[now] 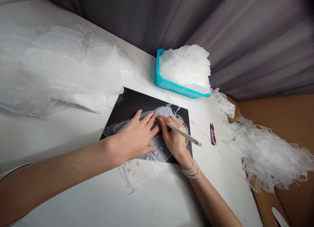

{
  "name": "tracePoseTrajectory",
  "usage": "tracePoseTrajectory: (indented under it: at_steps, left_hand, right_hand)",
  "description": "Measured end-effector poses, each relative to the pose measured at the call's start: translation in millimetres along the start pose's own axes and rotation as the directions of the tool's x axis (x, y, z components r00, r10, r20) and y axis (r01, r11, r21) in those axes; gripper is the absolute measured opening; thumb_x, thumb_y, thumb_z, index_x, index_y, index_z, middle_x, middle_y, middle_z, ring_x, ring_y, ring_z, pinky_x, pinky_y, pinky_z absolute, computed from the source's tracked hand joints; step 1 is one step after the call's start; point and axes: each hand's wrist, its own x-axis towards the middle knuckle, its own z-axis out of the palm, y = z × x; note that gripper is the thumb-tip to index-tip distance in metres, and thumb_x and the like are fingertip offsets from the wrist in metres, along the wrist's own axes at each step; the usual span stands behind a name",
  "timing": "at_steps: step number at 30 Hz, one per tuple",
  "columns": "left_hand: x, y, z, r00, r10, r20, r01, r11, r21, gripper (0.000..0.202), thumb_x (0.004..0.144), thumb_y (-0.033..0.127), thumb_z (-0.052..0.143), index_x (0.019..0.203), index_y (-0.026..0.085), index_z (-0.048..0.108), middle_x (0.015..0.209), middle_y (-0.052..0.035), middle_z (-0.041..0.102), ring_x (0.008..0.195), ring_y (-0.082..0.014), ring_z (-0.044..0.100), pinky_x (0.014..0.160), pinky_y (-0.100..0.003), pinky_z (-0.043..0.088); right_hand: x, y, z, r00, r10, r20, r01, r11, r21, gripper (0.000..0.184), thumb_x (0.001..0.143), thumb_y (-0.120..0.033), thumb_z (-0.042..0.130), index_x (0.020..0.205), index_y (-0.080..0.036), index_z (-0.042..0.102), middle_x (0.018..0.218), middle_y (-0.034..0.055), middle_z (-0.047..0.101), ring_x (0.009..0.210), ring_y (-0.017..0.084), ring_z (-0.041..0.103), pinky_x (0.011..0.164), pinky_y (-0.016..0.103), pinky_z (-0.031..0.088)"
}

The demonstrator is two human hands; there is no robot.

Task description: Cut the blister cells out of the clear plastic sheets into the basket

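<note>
Teal plastic basket sits at the far edge of the white marble-look worktop, packed with crumpled translucent white film offcuts heaped well above its rim (the pile hides the basket's floor). A perforated film strip lies just beside the basket's right corner.

Black mat lies mid-worktop, its far corner near the basket. On it rests a translucent film sheet with raised dots, and a cut flap of film runs past the mat's near edge. Left hand: flat on the sheet, fingers spread and pressing down, holding nothing. Right hand: fingers together, pinched around a pale stylus, its tip hidden beneath them, dark end angled over the mat's right edge. The two hands sit just beside each other. Pearl bracelet on right wrist.

A strip of worktop separates the mat from pink thread snips. Further right, a loose tangle of lacy film scrap spills over the worktop's right edge onto cardboard. A large film mass covers the left end. Grey curtain hangs beyond the far edge.
</note>
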Motion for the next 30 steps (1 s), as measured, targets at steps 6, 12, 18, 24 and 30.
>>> tracePoseTrajectory:
  at_steps: [6, 12, 18, 24, 30]
  left_hand:
    - [-3, 1, 7.3, 1.0, -0.021, 0.022, 0.022, 0.999, -0.046, 0.067, 0.095, 0.051, 0.043, 0.144, 0.005, 0.043, 0.153, -0.0259, 0.036, 0.146, -0.0368, 0.027, 0.111, -0.064, 0.027]
    - [-3, -2, 9.9, 0.996, -0.034, 0.088, 0.046, 0.99, -0.134, 0.07, 0.092, 0.047, 0.047, 0.148, 0.007, 0.037, 0.157, -0.0237, 0.028, 0.148, -0.0348, 0.021, 0.115, -0.062, 0.02]
    - [-3, -1, 9.3, 0.993, -0.057, 0.106, 0.068, 0.992, -0.108, 0.071, 0.093, 0.049, 0.045, 0.151, 0.01, 0.032, 0.159, -0.0224, 0.021, 0.148, -0.0347, 0.02, 0.116, -0.059, 0.02]
    - [-4, 2, 10.7, 0.99, -0.081, 0.111, 0.099, 0.982, -0.159, 0.071, 0.093, 0.046, 0.047, 0.153, 0.014, 0.026, 0.16, -0.0222, 0.014, 0.148, -0.0357, 0.02, 0.113, -0.064, 0.02]
    - [0, -6, 3.2, 0.997, -0.078, -0.021, 0.065, 0.929, -0.363, 0.061, 0.087, 0.043, 0.057, 0.14, 0.011, 0.052, 0.151, -0.0251, 0.04, 0.141, -0.0393, 0.035, 0.113, -0.063, 0.018]
  right_hand:
    - [-2, 0, 5, 0.99, -0.139, 0.006, 0.138, 0.976, -0.169, 0.03, 0.1, -0.022, 0.044, 0.116, -0.013, 0.067, 0.118, 0.0168, 0.068, 0.109, 0.026, 0.064, 0.092, 0.042, 0.052]
    - [-3, -2, -1, 0.96, -0.192, 0.204, 0.252, 0.911, -0.325, 0.035, 0.1, -0.014, 0.04, 0.129, -0.007, 0.06, 0.129, 0.0212, 0.064, 0.123, 0.03, 0.06, 0.098, 0.046, 0.049]
    - [2, -4, 2, 0.971, -0.152, 0.184, 0.181, 0.971, -0.156, 0.036, 0.098, -0.012, 0.042, 0.127, -0.011, 0.061, 0.124, 0.0179, 0.068, 0.114, 0.029, 0.066, 0.094, 0.044, 0.052]
    - [2, 83, -64, 0.727, 0.683, -0.074, -0.429, 0.536, 0.727, 0.024, 0.086, -0.037, 0.066, 0.102, -0.019, 0.071, 0.079, 0.0037, 0.074, 0.076, 0.016, 0.073, 0.069, 0.026, 0.058]
    - [-2, 109, -111, 0.676, 0.733, 0.073, -0.455, 0.337, 0.824, 0.025, 0.074, -0.041, 0.079, 0.088, -0.021, 0.071, 0.052, -0.0046, 0.062, 0.073, 0.016, 0.074, 0.076, 0.028, 0.061]
